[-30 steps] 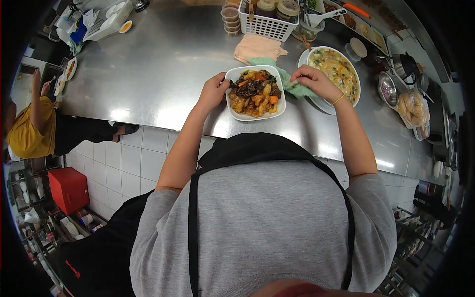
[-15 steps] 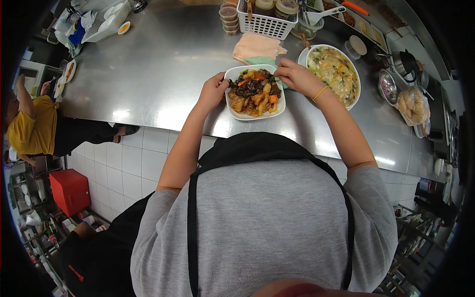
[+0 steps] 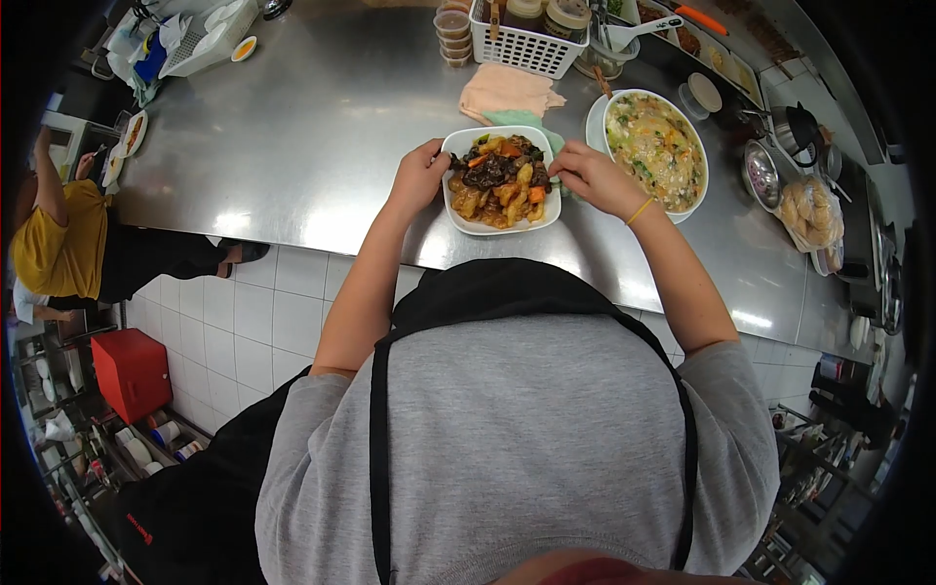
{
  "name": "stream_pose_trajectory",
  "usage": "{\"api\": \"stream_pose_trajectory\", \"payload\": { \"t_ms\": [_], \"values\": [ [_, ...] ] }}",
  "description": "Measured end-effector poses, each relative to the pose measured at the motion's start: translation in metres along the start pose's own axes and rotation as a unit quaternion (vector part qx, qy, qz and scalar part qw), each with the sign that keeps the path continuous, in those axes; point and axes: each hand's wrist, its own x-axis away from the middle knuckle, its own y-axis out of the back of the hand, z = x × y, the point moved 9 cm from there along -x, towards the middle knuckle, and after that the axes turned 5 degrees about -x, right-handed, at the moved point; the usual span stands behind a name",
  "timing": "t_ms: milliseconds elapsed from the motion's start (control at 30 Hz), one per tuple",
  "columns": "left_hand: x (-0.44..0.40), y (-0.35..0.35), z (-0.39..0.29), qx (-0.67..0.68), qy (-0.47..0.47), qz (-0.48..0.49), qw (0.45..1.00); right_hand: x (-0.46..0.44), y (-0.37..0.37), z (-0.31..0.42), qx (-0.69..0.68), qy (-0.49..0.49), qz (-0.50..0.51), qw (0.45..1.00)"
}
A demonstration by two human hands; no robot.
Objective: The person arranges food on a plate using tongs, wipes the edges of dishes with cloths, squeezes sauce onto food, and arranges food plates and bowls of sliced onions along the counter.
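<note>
A white square dish (image 3: 502, 229) of stir-fried food with dark fungus, carrot and glazed brown pieces sits on the steel counter in front of me. My left hand (image 3: 419, 177) grips its left rim, fingers closed at the upper left corner. On the opposite side, my right hand (image 3: 597, 181) has its fingers pinched together at the right rim. A pale green cloth (image 3: 526, 118) lies just behind the dish, partly covered by a peach cloth (image 3: 507, 91). To the right stands a large white bowl of thick soup (image 3: 655, 151), with a plate edge (image 3: 595, 122) showing beside it.
A white basket (image 3: 531, 51) of jars and stacked sauce tubs (image 3: 452, 37) stand at the back. Metal bowls (image 3: 762, 175) and a bag of rolls (image 3: 811, 214) are at the right. A person in a yellow shirt (image 3: 63, 244) stands at the left, near a red box (image 3: 132, 374).
My right hand has slid from the dish's upper right corner down along its right side. My left hand stays at the left rim. The dish has barely moved.
</note>
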Motion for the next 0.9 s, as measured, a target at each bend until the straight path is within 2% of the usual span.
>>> {"api": "stream_pose_trajectory", "payload": {
  "t_ms": [67,133,200,267,300,400,433,467,533,567,600,667,700,900],
  "values": [
    [0.002,-0.001,0.000,-0.004,0.029,0.012,1.000,0.010,-0.003,0.003,-0.034,0.008,-0.017,0.999],
    [0.002,-0.001,0.000,-0.005,0.031,0.010,0.999,0.022,0.002,0.008,-0.078,0.008,-0.091,0.993],
    [0.002,-0.001,0.000,-0.008,0.033,0.010,0.999,0.027,-0.002,0.012,-0.080,-0.008,-0.096,0.992],
    [0.001,-0.001,0.001,-0.006,0.024,0.007,1.000,0.030,-0.012,0.014,-0.077,-0.029,-0.045,0.996],
    [0.000,-0.001,0.002,-0.007,0.023,0.008,1.000,0.030,-0.014,0.015,-0.107,-0.057,0.011,0.993],
    [0.000,-0.004,-0.002,-0.008,-0.007,0.020,1.000,0.025,0.007,0.008,-0.140,-0.014,-0.048,0.989],
    [0.000,-0.003,0.000,0.004,0.003,0.023,1.000,0.025,0.017,0.005,-0.113,-0.074,-0.077,0.988],
    [0.001,-0.004,0.001,0.016,0.014,0.025,0.999,0.024,0.014,0.006,-0.114,-0.074,-0.076,0.988],
    [0.003,-0.002,-0.001,0.013,0.020,0.026,0.999,0.021,0.006,0.019,-0.094,-0.004,-0.065,0.993],
    [0.004,-0.003,-0.001,0.012,0.024,0.029,0.999,0.022,-0.005,0.023,-0.038,0.010,-0.039,0.998],
    [0.003,-0.004,0.000,0.012,0.024,0.030,0.999,0.023,-0.008,0.028,-0.038,0.009,-0.039,0.998],
    [0.003,-0.002,-0.001,-0.001,-0.006,0.014,1.000,0.025,-0.021,0.031,0.081,-0.056,-0.014,0.995],
    [0.003,-0.003,0.000,0.000,-0.005,0.014,1.000,0.025,-0.023,0.042,0.124,-0.048,-0.023,0.991],
    [0.006,-0.001,-0.002,0.005,0.001,-0.015,1.000,0.025,-0.037,0.067,0.180,-0.072,-0.009,0.981]
  ]
}}
